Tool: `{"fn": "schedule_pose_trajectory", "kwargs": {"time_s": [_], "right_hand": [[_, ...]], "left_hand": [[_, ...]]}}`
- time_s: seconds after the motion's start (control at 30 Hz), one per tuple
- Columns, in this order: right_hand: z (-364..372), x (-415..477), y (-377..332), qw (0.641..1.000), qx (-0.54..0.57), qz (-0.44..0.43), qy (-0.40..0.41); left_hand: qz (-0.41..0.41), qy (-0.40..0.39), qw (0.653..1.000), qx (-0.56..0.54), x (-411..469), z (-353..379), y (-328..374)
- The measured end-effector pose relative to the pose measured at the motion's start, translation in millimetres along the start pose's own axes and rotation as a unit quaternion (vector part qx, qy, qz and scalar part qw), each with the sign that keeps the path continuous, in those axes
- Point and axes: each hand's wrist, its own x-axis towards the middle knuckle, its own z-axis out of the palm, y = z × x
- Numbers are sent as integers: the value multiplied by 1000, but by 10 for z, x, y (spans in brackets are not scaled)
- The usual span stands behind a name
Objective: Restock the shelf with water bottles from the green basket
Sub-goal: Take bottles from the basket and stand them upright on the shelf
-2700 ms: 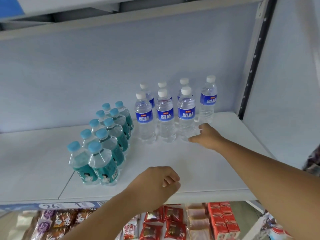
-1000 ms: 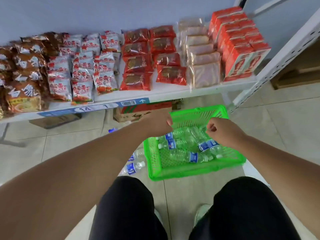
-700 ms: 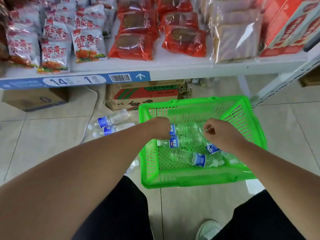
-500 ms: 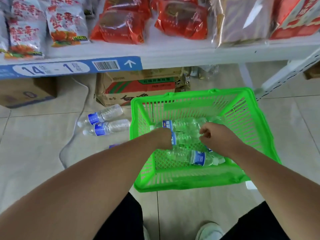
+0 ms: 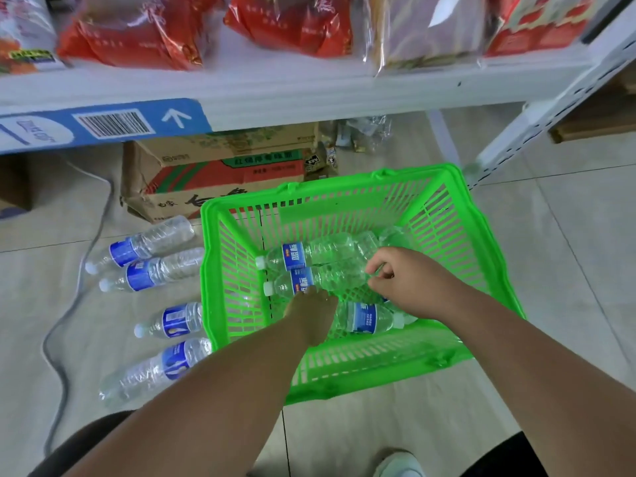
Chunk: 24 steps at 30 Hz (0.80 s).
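The green basket [image 5: 361, 376] stands on the tiled floor below the shelf [image 5: 309, 94]. Several clear water bottles with blue labels lie in it; one is the top bottle [image 5: 309, 254]. Below that one lies a second bottle [image 5: 330, 278]. My left hand [image 5: 311, 315] reaches down into the basket between that second bottle and a third bottle [image 5: 368, 318]; its fingers are hidden. My right hand [image 5: 402, 284] has thumb and fingers curled at the clear end of the second bottle.
Several more water bottles [image 5: 151, 270] lie on the floor left of the basket. A cardboard box [image 5: 213, 180] sits under the shelf behind it. Snack packs [image 5: 285, 25] fill the shelf. A grey cable [image 5: 79, 277] runs along the floor at left.
I turned from the upper shelf of standing bottles down to the basket. Both hands came down into it, and the view moved closer.
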Motion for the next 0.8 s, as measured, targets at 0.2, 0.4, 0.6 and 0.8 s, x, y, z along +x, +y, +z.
{"fn": "schedule_pose_trajectory", "kwargs": {"time_s": [0.2,0.4,0.6,0.8], "right_hand": [[-31,-85,112,1000,-7,22,-4],[-34,-50,98,999,-12,30,-1],[-49,23,19,999,-9,34,-10],[-154,89,5,999,-4,51,14]], "left_hand": [[-18,-21,999,42,68,172,82],[-29,-44,998,27,71,191,83],[-27,-65,996,-59,-53,-3,-41],[-57,-48,994,-83,-383,-283,-161]]}}
